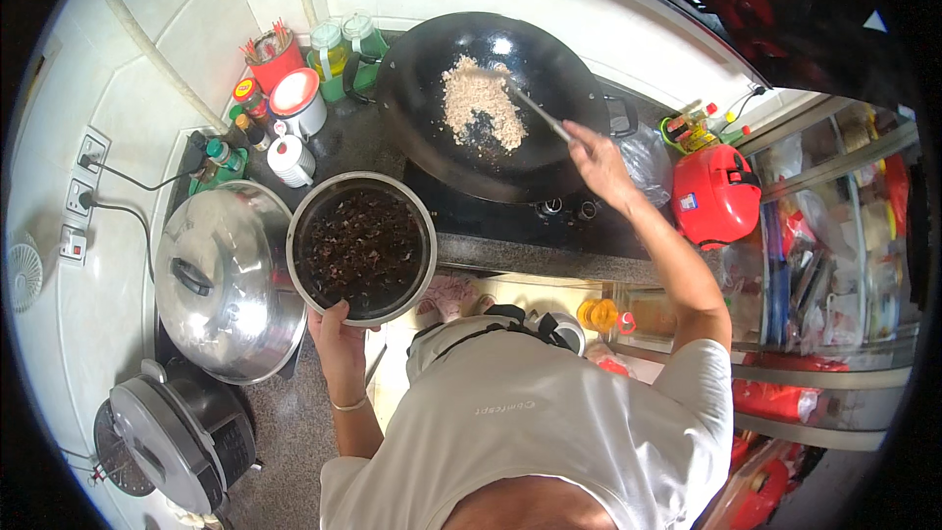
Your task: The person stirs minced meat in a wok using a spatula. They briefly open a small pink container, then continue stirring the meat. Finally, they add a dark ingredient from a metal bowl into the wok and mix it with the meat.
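My left hand (342, 342) grips the near rim of a round metal bowl (292, 272), with the thumb over its edge. Dark, wet-looking chopped food (360, 243) fills the bowl, which is up beside the front of the cooktop. My right hand (602, 165) is closed around the handle of a metal spatula (541, 112). The spatula's head reaches into a large black wok (419, 140) and touches pale, crumbly minced food (478, 99) spread over its middle. Some of that head is hidden by the food or blurred.
A domed steel lid (235, 316) lies left of the bowl, behind an electric cooker (176, 434). Seasoning jars (250, 99), a white enamel mug (302, 114) and oil pitchers (327, 51) stand back left. A red appliance (714, 195) and a plastic bag (647, 165) sit right of the wok.
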The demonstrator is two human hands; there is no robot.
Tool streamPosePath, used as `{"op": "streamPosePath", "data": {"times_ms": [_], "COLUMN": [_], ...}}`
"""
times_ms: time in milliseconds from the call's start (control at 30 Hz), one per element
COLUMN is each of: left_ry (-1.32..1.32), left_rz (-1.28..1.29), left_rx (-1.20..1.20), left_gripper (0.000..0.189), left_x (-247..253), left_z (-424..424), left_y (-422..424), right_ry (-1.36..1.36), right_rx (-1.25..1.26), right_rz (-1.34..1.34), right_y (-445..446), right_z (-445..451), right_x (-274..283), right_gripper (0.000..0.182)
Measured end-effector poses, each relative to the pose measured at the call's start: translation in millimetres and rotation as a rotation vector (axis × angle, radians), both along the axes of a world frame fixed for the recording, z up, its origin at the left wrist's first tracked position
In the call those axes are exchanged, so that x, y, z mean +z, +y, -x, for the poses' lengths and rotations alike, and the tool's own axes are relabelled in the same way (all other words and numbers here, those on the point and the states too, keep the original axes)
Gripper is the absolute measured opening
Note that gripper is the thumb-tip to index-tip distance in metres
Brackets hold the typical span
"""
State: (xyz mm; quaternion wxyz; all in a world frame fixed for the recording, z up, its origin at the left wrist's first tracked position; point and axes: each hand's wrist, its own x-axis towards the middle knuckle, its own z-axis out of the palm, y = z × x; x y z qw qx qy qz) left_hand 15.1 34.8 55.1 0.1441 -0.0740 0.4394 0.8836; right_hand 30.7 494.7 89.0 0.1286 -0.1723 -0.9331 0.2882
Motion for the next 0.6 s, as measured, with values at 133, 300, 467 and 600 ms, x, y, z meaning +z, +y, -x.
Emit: {"op": "streamPosePath", "data": {"times_ms": [133,300,467,600], "left_ry": [-0.015,0.003,-0.005,0.007], "left_rz": [0.016,0.034,0.028,0.032], "left_rx": [0.027,0.041,-0.002,-0.038], "left_gripper": [0.041,0.042,0.043,0.044], "left_x": [-5,0,-1,4], "left_z": [-4,-6,2,10], "left_y": [-5,-3,5,9], "right_ry": [0.011,-0.173,-0.248,-0.192], "right_rx": [-0.020,0.015,0.086,0.087], "right_rz": [0.026,-0.023,-0.125,-0.087], "right_y": [11,-14,-2,-6], "right_z": [41,37,-28,-83], "right_x": [0,5,28,54], "right_gripper": [0.044,0.045,0.044,0.042]}}
